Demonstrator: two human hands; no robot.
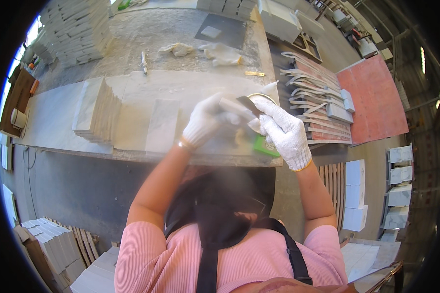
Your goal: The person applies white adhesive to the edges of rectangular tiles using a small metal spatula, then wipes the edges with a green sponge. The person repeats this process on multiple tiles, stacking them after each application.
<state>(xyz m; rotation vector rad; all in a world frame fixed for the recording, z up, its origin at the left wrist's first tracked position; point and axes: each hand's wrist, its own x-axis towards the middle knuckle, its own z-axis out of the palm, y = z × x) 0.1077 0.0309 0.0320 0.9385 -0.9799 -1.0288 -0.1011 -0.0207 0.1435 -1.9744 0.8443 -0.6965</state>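
Note:
White knitted gloves cover both my hands above the worktable's front part. My left hand (205, 119), blurred by motion, is closed round a pale flat piece (235, 107) that is too smeared to name. My right hand (284, 132) is closed, with a scraper's dark blade (248, 104) sticking out toward the left hand; its handle is hidden in the glove. Behind the right fingers shows the rim of a round tin (265, 96). A green box (265, 146) lies below the right hand on the table, partly covered by it.
A stack of pale tiles (94, 110) stands on the worktable (44, 117) at left, beside a single flat tile (162, 127). Farther back lie loose gloves (221, 53) and a marker-like stick (144, 63). White straps (313, 93) hang over a reddish board (374, 100) at right.

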